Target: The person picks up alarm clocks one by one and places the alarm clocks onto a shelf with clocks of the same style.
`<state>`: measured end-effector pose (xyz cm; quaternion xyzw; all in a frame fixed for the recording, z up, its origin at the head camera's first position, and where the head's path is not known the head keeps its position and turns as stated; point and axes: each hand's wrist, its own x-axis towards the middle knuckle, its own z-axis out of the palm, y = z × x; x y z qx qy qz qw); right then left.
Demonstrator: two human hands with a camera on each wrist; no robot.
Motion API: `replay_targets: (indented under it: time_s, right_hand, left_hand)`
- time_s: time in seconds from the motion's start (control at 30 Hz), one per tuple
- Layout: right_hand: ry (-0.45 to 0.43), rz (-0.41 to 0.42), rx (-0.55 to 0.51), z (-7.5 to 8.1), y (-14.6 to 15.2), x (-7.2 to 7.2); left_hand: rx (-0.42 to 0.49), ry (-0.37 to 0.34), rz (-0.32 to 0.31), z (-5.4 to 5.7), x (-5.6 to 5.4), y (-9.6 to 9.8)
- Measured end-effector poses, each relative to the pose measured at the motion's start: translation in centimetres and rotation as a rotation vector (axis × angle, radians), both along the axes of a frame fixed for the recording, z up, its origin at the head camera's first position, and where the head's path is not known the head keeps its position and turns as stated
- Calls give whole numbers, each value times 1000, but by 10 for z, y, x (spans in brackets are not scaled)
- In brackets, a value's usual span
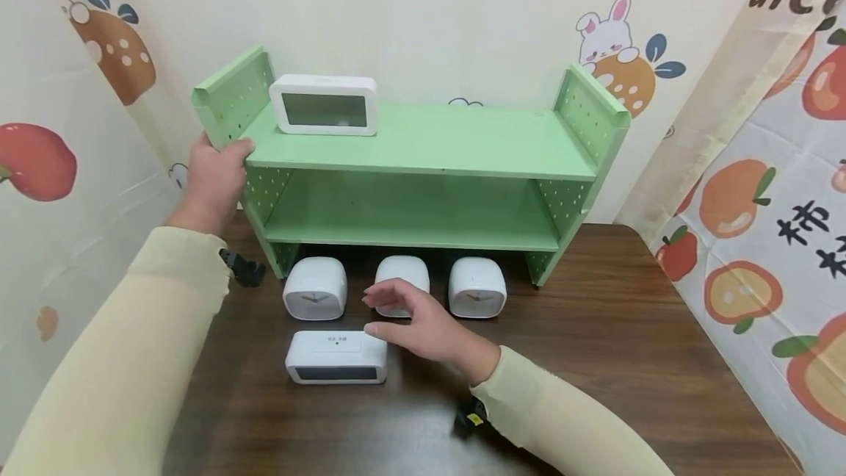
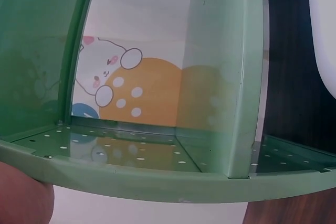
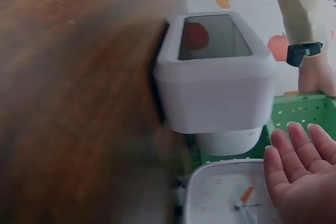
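My left hand (image 1: pixel 214 182) grips the left side panel of a green two-tier shelf (image 1: pixel 423 142), thumb over its front edge; in the left wrist view, part of that hand (image 2: pixel 26 195) shows beside the shelf's green edge (image 2: pixel 157 182). My right hand (image 1: pixel 423 325) hovers with fingers extended, holding nothing, partly hiding the middle small white clock (image 1: pixel 403 270). A white digital clock (image 1: pixel 335 347) lies just left of its thumb, and in the right wrist view this clock (image 3: pixel 215 95) stands apart from the hand (image 3: pixel 302 177).
Another white digital clock (image 1: pixel 324 105) stands on the upper shelf's left. Small white dial clocks stand at left (image 1: pixel 316 289) and right (image 1: pixel 477 287) before the shelf on the brown wooden table (image 1: pixel 595 358). Printed curtains (image 1: pixel 463 20) hang behind and at both sides.
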<state>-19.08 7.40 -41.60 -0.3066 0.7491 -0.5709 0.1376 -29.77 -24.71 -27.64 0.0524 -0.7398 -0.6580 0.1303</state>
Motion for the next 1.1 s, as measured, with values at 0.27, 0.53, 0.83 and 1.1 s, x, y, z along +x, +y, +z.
replay_targets:
  time_s: [0.27,0.53,0.83,1.1]
  right_hand:
    - [-36,-3,23,-16,-2,4]
    - [-72,-16,66,-26,-5,8]
    - [-69,-56,68,-36,-7,13]
    - [-130,-48,18,-49,-6,17]
  left_hand:
    - [19,-7,-2,2,-1,1]
    - [14,13,11,0,1,1]
    - [60,18,-10,0,0,2]
    - [77,5,9,0,-1,2]
